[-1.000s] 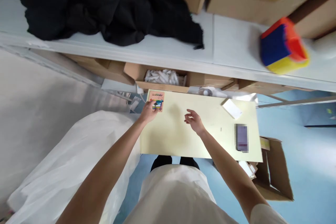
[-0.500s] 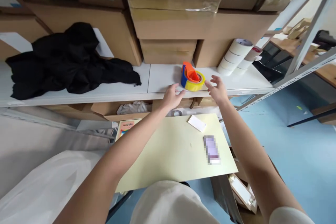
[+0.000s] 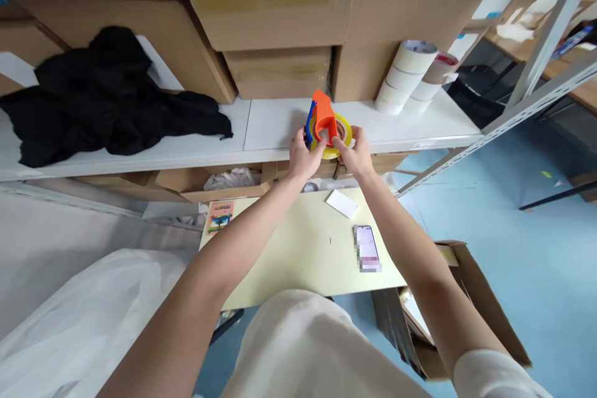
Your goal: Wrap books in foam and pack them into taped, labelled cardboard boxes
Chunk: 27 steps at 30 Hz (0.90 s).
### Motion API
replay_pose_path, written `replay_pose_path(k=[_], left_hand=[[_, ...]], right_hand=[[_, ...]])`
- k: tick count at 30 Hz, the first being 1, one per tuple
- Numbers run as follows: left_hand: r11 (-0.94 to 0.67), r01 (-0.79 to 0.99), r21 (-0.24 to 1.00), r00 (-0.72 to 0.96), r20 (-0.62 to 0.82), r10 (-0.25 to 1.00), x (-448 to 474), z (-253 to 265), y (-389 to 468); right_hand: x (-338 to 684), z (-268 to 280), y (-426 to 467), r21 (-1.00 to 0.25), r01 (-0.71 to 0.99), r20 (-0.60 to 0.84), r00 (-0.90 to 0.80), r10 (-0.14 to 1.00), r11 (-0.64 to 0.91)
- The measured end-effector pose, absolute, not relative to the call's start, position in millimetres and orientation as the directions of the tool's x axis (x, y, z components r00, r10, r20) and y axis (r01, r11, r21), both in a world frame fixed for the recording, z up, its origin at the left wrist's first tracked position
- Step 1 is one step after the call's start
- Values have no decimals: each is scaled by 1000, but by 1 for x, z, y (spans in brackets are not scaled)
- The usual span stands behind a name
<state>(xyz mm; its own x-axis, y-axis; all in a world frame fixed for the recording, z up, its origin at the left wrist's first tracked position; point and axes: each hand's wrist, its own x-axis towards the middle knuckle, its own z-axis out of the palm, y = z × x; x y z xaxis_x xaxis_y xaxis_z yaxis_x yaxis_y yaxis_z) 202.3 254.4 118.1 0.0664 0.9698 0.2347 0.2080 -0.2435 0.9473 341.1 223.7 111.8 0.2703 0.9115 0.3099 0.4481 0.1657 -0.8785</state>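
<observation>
Landmark: the tape dispenser (image 3: 323, 109), orange and blue, with a yellow roll (image 3: 346, 122) set in it, at the front edge of the white shelf (image 3: 270, 127); whether its base touches the shelf, cannot tell. Both hands have hold of it: left hand (image 3: 304, 157) curled on its left side, right hand (image 3: 357, 152) on its right against the roll, thumbs near each other at the front, fingers parted only by its width. Right of the dispenser, stacked tape rolls (image 3: 398, 81); blue print inside the top core, red in the neighbouring one (both too small to read). Left of it, a black cloth (image 3: 107, 99). Behind it, cartons (image 3: 280, 78), clear tape across one. Below it, the table (image 3: 289, 255): at lower left of the dispenser a pinkish card (image 3: 220, 217), dark lettering above a colourful picture, illegible; directly below, a plain-looking white box (image 3: 342, 203); lower again, a phone (image 3: 368, 247), screen lit, text blurred by pixelation.
</observation>
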Motion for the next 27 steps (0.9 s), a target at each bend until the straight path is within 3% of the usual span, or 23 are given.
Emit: replay_pose_path(k=[3, 6, 13, 21, 27], left_hand=[[-313, 139, 940, 89, 303, 949, 189, 104, 201], [-278, 110, 954, 122, 264, 957, 174, 75, 146], [52, 89, 995, 150, -65, 987, 159, -28, 65], [400, 242, 884, 297, -460, 837, 144, -112, 44], [471, 210, 857, 326, -516, 792, 146, -136, 50]], right_hand=[[332, 96, 168, -894, 418, 313, 328, 891, 160], [321, 74, 108, -922, 374, 233, 331, 914, 100], [308, -32, 23, -923, 358, -10, 347, 938, -142], [308, -121, -13, -825, 381, -305, 320, 897, -417], [310, -143, -12, -809, 371, -347, 323, 880, -456]])
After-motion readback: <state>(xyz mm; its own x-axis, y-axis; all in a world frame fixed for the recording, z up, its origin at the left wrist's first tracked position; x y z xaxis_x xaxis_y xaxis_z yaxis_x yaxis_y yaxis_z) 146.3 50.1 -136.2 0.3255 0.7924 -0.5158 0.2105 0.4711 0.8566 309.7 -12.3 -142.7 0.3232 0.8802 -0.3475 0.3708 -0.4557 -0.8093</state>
